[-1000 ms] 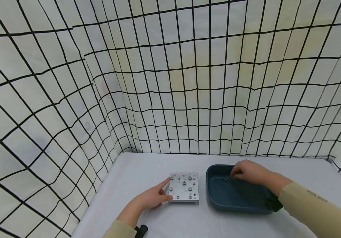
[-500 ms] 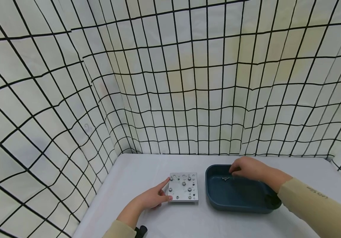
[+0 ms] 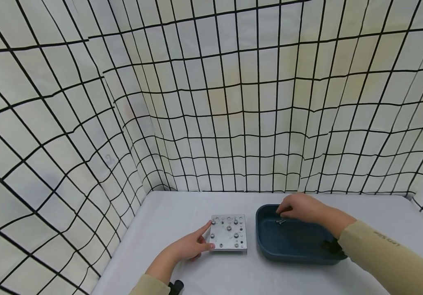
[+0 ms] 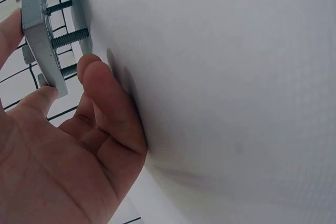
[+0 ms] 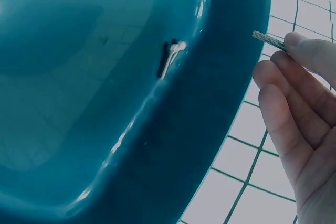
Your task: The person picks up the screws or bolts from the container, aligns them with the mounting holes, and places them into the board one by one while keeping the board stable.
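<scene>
A silver metal plate [image 3: 228, 232], studded with several screw heads, lies in front of my left hand [image 3: 187, 246]. That hand holds the plate by its left side, index fingertip at the far corner and thumb at the near one. In the left wrist view, threaded screw shafts [image 4: 71, 38] stick out of the plate's underside. My right hand [image 3: 303, 209] is over the far part of a dark blue tray [image 3: 300, 259]. Thumb and fingers pinch a screw [image 5: 269, 40], its threaded end showing and its head hidden. Loose screws [image 5: 172, 56] lie on the tray floor below.
White cloth covers the table [image 3: 182, 205], with the tray standing to the right of the plate. A white wall [image 3: 219, 123] with a black grid encloses the back and left. Black wrist gear [image 3: 176, 287] shows by the left sleeve.
My right hand has shifted a little to the left over the tray, toward the loose screws. The left hand and the plate stay in place.
</scene>
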`<action>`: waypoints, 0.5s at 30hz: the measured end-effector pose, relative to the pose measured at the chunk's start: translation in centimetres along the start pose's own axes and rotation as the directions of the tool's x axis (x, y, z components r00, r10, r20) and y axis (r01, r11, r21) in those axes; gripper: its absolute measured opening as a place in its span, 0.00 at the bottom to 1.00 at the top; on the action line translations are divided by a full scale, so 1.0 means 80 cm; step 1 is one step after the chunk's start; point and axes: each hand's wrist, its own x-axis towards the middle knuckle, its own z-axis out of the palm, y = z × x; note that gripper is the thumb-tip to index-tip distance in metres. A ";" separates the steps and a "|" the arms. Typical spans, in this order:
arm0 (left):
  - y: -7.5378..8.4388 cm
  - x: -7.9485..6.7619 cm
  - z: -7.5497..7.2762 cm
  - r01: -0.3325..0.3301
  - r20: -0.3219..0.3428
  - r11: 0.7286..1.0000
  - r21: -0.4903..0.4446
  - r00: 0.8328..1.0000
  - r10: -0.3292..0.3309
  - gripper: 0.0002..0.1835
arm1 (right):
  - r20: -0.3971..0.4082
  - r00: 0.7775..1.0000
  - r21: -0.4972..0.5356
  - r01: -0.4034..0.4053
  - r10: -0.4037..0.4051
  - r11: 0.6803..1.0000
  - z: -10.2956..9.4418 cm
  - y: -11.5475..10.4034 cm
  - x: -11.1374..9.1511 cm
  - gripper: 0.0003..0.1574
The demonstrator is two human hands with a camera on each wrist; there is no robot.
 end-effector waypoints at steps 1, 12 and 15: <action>0.000 0.000 0.000 0.002 0.001 1.000 0.005 1.000 -0.002 0.47 | -0.001 1.000 0.000 0.001 -0.001 1.000 0.001 -0.003 0.001 0.11; 0.003 0.000 0.000 0.004 0.010 1.000 0.026 1.000 -0.004 0.47 | -0.020 1.000 -0.001 0.024 -0.024 1.000 0.010 -0.032 0.028 0.10; 0.002 -0.001 -0.001 0.010 0.008 1.000 0.025 1.000 -0.010 0.47 | -0.034 0.998 0.003 0.049 -0.049 0.999 0.014 -0.040 0.040 0.09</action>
